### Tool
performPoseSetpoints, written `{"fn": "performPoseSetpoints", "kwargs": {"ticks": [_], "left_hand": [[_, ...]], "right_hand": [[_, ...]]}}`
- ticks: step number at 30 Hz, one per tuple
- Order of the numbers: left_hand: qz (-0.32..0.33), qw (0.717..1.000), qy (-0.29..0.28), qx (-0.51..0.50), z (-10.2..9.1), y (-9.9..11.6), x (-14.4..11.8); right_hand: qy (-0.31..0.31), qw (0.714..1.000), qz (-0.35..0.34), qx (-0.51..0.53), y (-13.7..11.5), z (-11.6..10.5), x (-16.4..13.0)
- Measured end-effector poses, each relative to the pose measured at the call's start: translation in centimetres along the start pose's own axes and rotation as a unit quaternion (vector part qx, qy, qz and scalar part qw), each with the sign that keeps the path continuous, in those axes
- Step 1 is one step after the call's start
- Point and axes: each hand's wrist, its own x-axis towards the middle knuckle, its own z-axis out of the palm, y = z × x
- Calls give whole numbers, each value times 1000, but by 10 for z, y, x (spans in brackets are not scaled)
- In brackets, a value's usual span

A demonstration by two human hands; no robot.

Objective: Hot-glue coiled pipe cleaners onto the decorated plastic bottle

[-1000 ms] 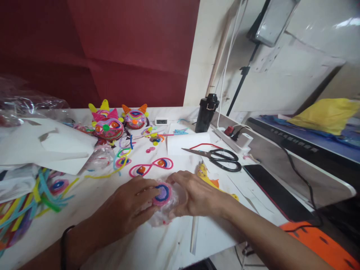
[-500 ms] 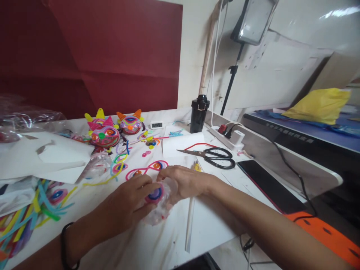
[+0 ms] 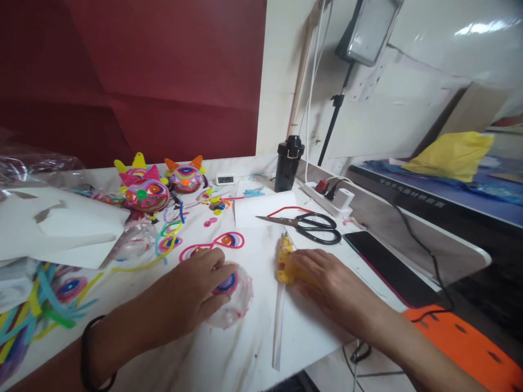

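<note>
Change: right hand (image 3: 327,277) is off the clear plastic dome (image 3: 242,302) and now over the handle of the yellow glue gun (image 3: 285,267). Left hand (image 3: 204,288) alone stays on the dome, index finger and thumb pinched on the pink-and-blue disc (image 3: 226,285). Reads as a handover: left keeps disc and dome steady, right is freed for the gun. Right fingers lie bent over the handle; underside hidden, can't tell if they're closed around it or if the gun is lifted. Gun sits at 2 o'clock from the dome, scissors (image 3: 298,221) at its 1. Nozzle points to 12, long axis 12–6, clear glue stick (image 3: 278,332) trailing toward 6, handle toward 4.
</note>
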Motion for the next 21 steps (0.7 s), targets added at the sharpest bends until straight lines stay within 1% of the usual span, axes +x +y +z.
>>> {"fn": "performPoseSetpoints", "kwargs": {"ticks": [3,6,9,12,17,21], "left_hand": [[-3,1000,-6,-7,1,0,-1],[6,1000,10,-4,4,-1,-2],[31,999,26,20,5,0,-3],[36,998,24,37,3,3,-2],[34,998,33,34,0,7,0],[31,998,32,34,1,7,1]], "right_hand": [[30,998,11,-62,10,19,-26],[57,993,16,-104,16,32,-36],[64,990,16,-128,18,37,-34],[59,989,12,-135,18,37,-25],[56,991,18,-119,14,38,-14],[58,993,30,-93,11,38,-18]]}}
